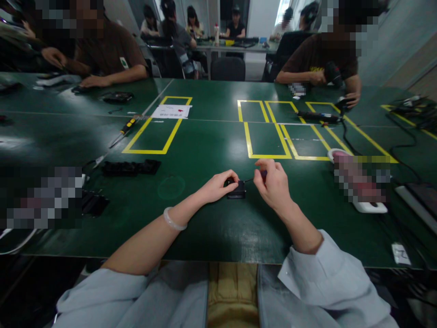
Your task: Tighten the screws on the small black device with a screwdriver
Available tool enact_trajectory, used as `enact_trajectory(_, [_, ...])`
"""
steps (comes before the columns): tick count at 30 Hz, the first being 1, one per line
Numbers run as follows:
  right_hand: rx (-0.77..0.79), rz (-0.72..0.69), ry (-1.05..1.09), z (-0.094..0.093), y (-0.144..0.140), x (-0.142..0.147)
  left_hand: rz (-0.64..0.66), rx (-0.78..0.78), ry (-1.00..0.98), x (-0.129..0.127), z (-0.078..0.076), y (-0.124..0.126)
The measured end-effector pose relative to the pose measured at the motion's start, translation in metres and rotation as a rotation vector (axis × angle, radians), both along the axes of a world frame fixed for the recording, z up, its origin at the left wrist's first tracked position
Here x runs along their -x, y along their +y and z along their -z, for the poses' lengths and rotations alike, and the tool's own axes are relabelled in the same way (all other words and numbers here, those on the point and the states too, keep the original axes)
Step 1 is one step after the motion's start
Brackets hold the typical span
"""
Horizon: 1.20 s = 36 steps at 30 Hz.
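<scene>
Close in front of me, a small black box-shaped part [236, 192] rests on the green table. My left hand [220, 186] is closed on its left and upper side, fingers and thumb covering part of it. My right hand [272, 182] is closed around the dark handle of what looks like a small screwdriver [250, 180]. The thin shaft runs leftward to the right side of the black part; whether its tip touches is too small to tell. Most of the handle is hidden in my fingers.
On the left lie black moulded parts [131, 167], scissors [95, 161] and a yellow-black screwdriver [128, 125]. Yellow tape frames [269, 156] mark the table. At right are a phone [370, 207] and cables [414, 114]. Across sit people, one holding a dark tool [333, 74].
</scene>
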State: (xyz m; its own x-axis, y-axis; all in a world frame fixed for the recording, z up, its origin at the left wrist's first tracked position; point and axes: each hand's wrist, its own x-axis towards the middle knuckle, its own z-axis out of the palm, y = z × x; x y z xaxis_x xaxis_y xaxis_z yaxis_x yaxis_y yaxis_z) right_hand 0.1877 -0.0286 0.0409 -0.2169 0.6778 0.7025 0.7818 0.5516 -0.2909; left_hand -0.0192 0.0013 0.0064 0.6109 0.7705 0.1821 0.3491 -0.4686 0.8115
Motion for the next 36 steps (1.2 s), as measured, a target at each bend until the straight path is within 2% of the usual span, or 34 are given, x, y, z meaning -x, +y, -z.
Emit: enact_trajectory(36, [0.002,0.012,-0.004,-0.0025,-0.0007,0.0002,-0.003,0.001,0.005,0.0005,-0.0004,0.0009])
